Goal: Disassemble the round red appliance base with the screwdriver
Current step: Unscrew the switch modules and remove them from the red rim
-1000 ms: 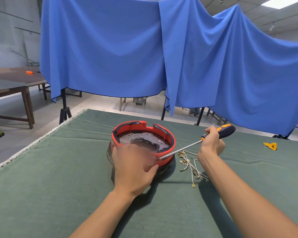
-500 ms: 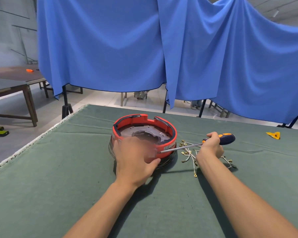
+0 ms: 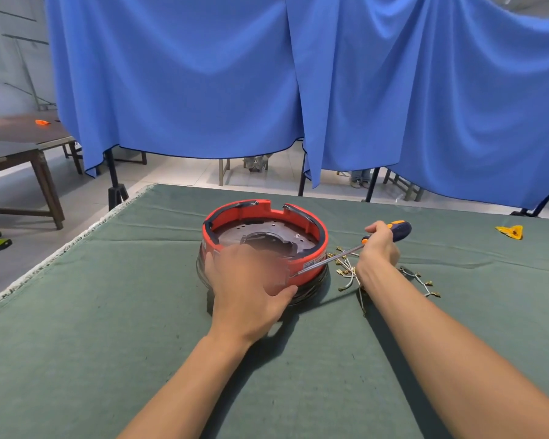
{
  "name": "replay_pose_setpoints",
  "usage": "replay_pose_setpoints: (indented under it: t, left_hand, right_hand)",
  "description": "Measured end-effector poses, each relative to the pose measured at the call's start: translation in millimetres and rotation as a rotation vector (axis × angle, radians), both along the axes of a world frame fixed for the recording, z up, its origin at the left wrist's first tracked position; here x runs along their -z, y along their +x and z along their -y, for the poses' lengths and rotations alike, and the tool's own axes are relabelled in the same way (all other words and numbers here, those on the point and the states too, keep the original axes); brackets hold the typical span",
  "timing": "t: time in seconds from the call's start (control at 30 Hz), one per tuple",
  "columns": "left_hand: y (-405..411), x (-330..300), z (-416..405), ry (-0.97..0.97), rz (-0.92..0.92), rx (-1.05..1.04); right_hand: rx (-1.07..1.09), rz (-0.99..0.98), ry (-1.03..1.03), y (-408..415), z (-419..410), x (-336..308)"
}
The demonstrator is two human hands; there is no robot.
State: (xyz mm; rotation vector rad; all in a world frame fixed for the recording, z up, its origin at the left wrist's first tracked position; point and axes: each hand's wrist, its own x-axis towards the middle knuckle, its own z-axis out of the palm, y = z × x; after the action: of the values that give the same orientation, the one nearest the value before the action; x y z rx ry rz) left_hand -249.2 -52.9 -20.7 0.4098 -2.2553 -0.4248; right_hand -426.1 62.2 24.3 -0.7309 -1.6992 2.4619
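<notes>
While the round red appliance base (image 3: 311, 228) sits near the middle of the green felt-covered table (image 3: 76, 327), its near rim is covered by the left hand (image 3: 251, 286), whose thumb is pressed against the black lower band; the fingers are blurred, so how far they are curled cannot be told. The screwdriver (image 3: 346, 253) is gripped by the right hand (image 3: 379, 248), fingers wrapped closed around the dark blue and orange handle. The slim steel shaft is angled down and leftward, its tip laid against the red plastic wall beside the left hand. A perforated grey metal plate is seen inside the notched ring. A tangle of thin wires with brass terminals (image 3: 346, 274) lies just beside the base, under the right wrist. A crumpled yellow piece (image 3: 509, 232) lies well apart, far right. Blue cloth (image 3: 203, 74) is hung behind.
</notes>
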Motion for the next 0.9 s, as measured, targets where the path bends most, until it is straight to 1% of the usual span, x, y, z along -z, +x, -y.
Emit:
replay_pose_setpoints:
  t: [0.23,0.4,0.6,0.9]
  left_hand:
    - [1,-1,-1,-0.018,0.014,-0.016]
    - [2,-1,-3,-0.032,0.027,-0.028]
    - [2,-2,-4,-0.051,0.064,-0.037]
    - [0,0,-1,-0.035,0.02,-0.019]
  right_hand:
    - [0.123,-0.062,-0.054,15,-23,2]
    - [0.152,-0.081,-0.048,27,-33,9]
    - [0.141,-0.064,-0.027,22,-28,8]
    - [0.044,-0.009,0.073,0,-6,11]
